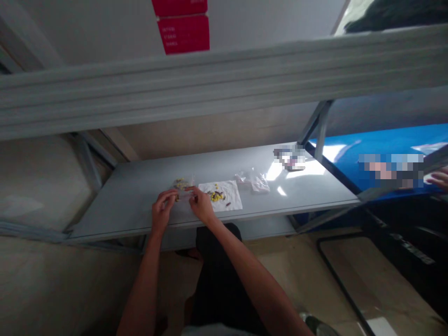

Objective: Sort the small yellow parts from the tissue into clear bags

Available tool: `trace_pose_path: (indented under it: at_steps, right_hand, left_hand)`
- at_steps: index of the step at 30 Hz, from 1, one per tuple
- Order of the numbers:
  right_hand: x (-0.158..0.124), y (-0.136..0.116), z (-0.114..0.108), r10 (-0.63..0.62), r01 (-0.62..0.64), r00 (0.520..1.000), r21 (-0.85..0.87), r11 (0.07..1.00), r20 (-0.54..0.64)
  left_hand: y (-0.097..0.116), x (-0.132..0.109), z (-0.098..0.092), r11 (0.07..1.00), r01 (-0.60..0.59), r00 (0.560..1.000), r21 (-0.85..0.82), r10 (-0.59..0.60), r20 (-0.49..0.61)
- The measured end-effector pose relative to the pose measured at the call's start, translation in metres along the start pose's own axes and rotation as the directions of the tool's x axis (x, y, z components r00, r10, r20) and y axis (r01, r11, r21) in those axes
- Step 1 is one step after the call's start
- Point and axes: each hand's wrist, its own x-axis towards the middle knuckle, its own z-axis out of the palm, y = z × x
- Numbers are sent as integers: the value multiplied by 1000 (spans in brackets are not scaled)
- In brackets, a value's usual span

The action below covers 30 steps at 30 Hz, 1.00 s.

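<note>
Both of my hands work at the front of a grey shelf board (140,205). My left hand (162,208) and my right hand (200,202) each pinch an edge of a small clear plastic bag (183,185) that holds some yellow pieces. Just right of my right hand lies a white sheet of paper (229,198) with a small heap of yellow and dark pieces (216,195) on it.
More clear plastic bags (255,181) lie right of the paper, and a blurred object (290,157) sits at the shelf's far right. A grey beam (224,79) crosses overhead. Beyond a metal upright lies a blue surface (353,154), where another person's hand (439,178) shows.
</note>
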Motion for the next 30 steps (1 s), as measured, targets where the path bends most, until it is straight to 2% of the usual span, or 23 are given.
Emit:
trace_pose_path:
  at_steps: [3, 7, 11, 14, 18, 22, 27, 30]
  right_hand:
    - [12, -6, -20, -55, 56, 998, 96, 994, -12]
    - [23, -4, -54, -68, 57, 996, 191, 980, 52]
    - [21, 14, -88, -22, 14, 999, 226, 974, 33]
    - [14, 35, -106, 23, -21, 1000, 228, 973, -6]
    - [9, 57, -114, 24, -18, 998, 94, 995, -63]
    - [9, 64, -115, 17, -16, 997, 7, 1000, -81]
    - [11, 69, -117, -35, 29, 997, -96, 995, -62]
    - [10, 72, -117, -69, 62, 995, -100, 993, -67]
  left_hand:
    - [0, 4, 6, 990, 103, 994, -98, -107, -31]
    - [6, 9, 27, 934, 221, 975, -281, -205, 86]
    - [16, 18, 58, 929, 177, 984, -326, -179, 23]
    - [22, 24, 79, 962, 123, 992, -244, -113, 52]
    - [23, 29, 97, 991, 66, 993, -113, -55, 101]
    - [20, 32, 104, 997, 45, 996, -66, -40, 77]
    - [21, 31, 103, 982, 43, 999, -183, -42, 6]
    - [24, 28, 102, 965, 57, 998, -256, -64, -18]
